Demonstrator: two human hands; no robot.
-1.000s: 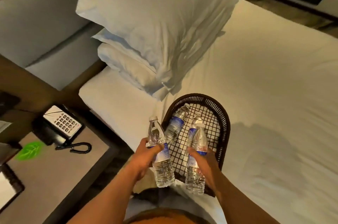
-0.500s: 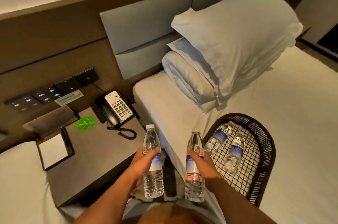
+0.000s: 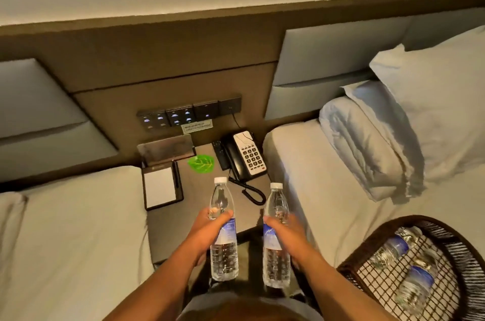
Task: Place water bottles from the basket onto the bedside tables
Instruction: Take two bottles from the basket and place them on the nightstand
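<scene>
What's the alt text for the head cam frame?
A person's left hand and right hand each hold an upright water bottle above a bedside table between two beds, which carries a phone and notepad. Two more bottles lie in a basket on the right bed.

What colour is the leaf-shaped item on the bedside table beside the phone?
Bright green with paler veins; the leaf-shaped item shows clearly in the head view.

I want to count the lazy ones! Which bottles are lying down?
The two bottles in the basket: one farther back, one nearer. The two others stand upright in the left hand and right hand.
</scene>
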